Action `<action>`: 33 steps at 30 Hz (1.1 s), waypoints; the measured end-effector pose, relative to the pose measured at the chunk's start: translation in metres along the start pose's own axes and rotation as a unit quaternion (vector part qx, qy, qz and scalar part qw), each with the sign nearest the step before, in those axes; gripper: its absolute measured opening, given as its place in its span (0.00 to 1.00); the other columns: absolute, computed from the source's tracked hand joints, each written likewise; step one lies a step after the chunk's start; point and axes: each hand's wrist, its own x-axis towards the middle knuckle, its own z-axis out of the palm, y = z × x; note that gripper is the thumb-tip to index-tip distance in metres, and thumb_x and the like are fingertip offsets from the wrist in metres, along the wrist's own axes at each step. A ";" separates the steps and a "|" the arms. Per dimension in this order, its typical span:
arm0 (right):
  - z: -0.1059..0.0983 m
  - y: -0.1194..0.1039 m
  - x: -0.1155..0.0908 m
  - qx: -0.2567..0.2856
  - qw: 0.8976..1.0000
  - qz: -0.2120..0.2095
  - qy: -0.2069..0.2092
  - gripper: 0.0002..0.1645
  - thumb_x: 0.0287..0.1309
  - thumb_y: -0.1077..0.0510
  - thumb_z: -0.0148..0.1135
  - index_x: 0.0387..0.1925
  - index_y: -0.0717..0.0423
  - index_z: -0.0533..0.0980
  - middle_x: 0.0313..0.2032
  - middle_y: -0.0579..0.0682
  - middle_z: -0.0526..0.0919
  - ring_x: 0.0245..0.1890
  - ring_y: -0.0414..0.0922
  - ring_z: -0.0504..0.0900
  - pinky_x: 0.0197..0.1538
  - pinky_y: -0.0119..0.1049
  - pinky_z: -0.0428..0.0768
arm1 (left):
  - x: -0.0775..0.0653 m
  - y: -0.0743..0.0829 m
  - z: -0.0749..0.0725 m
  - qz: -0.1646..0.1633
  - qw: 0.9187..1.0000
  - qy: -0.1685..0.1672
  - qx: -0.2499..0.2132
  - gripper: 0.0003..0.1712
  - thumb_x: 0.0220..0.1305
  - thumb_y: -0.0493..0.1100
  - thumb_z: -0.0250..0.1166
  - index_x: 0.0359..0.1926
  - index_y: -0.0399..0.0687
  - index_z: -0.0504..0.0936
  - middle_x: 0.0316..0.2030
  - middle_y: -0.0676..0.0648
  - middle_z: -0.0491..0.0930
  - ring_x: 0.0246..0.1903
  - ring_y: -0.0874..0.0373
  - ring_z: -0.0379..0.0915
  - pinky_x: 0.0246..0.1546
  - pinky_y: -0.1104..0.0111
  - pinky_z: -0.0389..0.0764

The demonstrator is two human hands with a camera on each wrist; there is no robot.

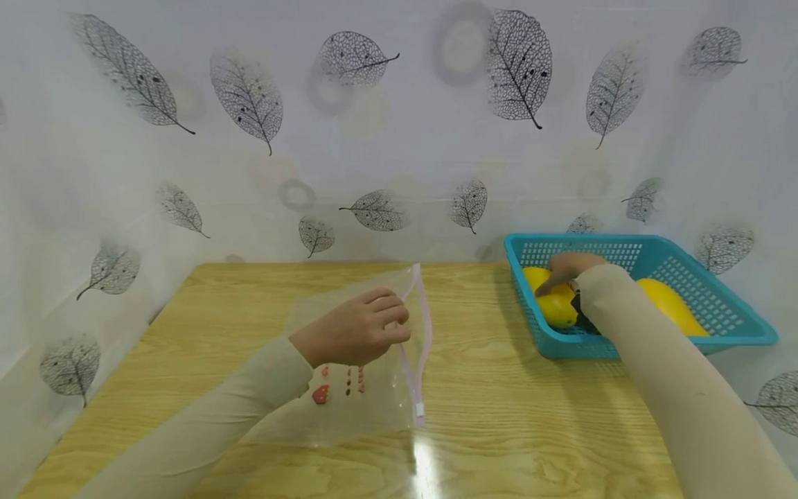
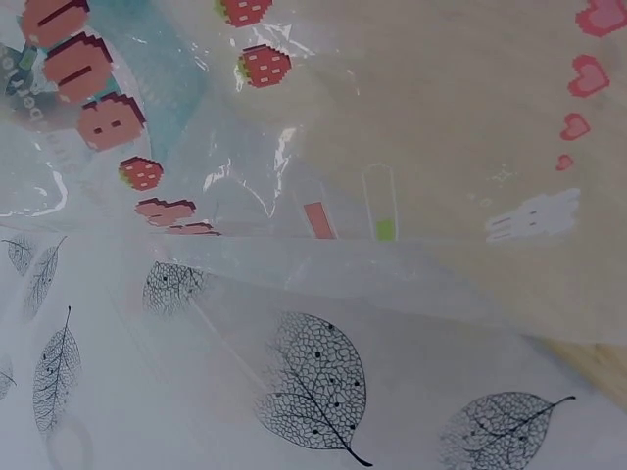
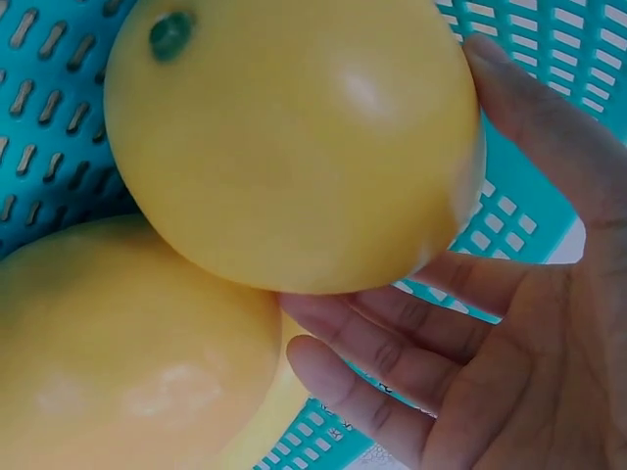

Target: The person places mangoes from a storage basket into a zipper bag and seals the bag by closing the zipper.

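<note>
- Currently, a clear bag (image 1: 374, 424) is gripped near its mouth by the left hand (image 1: 355, 326), whose fingers are curled in at the upper side of the film.
- Its mouth is turned to the right and is parted, with a gap seen between the two edges of its pink zip strip (image 1: 427, 329); a white slider (image 1: 419, 409) is set at the near end.
- Small prints, among them red strawberries and pink hearts, are carried on the film, as is seen from the left wrist.
- A blue-green basket (image 1: 561, 346) is placed at the far right of the table (image 1: 499, 430).
- Inside it, at its left end, a yellow fruit (image 3: 294, 147) is held by the right hand (image 1: 570, 265), the thumb laid on one side and fingers curled under the other.
- A green spot is seen on that fruit.
- Right beside it, a second yellow fruit (image 3: 127, 352) is shown in the right wrist view.
- Beige sleeves (image 1: 679, 388) are worn on both arms.
- Beyond the table, a pale backdrop (image 1: 399, 152) is patterned with dark leaves.
</note>
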 end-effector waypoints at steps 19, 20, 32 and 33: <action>0.005 -0.002 -0.003 -0.010 1.000 0.013 -0.002 0.48 0.53 0.35 0.58 0.60 0.70 0.62 0.58 0.71 0.66 0.49 0.59 0.72 0.45 0.52 0.77 | -0.003 0.000 0.002 -0.002 1.000 -0.001 0.005 0.08 0.50 0.32 0.56 0.28 0.51 0.75 0.32 0.52 0.77 0.36 0.57 0.74 0.52 0.67 0.75; 0.005 -0.001 -0.002 -0.007 1.000 0.013 -0.002 0.49 0.53 0.34 0.58 0.59 0.70 0.62 0.58 0.71 0.66 0.49 0.59 0.72 0.45 0.53 0.77 | -0.003 0.000 0.002 -0.002 1.000 -0.001 0.006 0.08 0.50 0.32 0.56 0.28 0.51 0.75 0.32 0.52 0.77 0.36 0.57 0.74 0.52 0.67 0.75; 0.003 -0.001 0.000 0.007 1.000 0.015 0.013 0.46 0.51 0.35 0.61 0.52 0.72 0.66 0.53 0.72 0.70 0.44 0.58 0.74 0.45 0.51 0.77 | -0.004 0.000 0.006 0.000 1.000 0.001 0.008 0.09 0.48 0.31 0.56 0.27 0.51 0.74 0.32 0.52 0.77 0.36 0.57 0.74 0.52 0.67 0.75; 0.002 -0.002 -0.001 0.010 1.000 0.015 0.012 0.41 0.52 0.36 0.61 0.48 0.70 0.68 0.49 0.69 0.72 0.41 0.55 0.74 0.42 0.48 0.78 | -0.005 0.000 0.006 0.000 1.000 0.002 0.007 0.09 0.49 0.31 0.56 0.27 0.51 0.74 0.32 0.52 0.77 0.36 0.57 0.74 0.52 0.67 0.75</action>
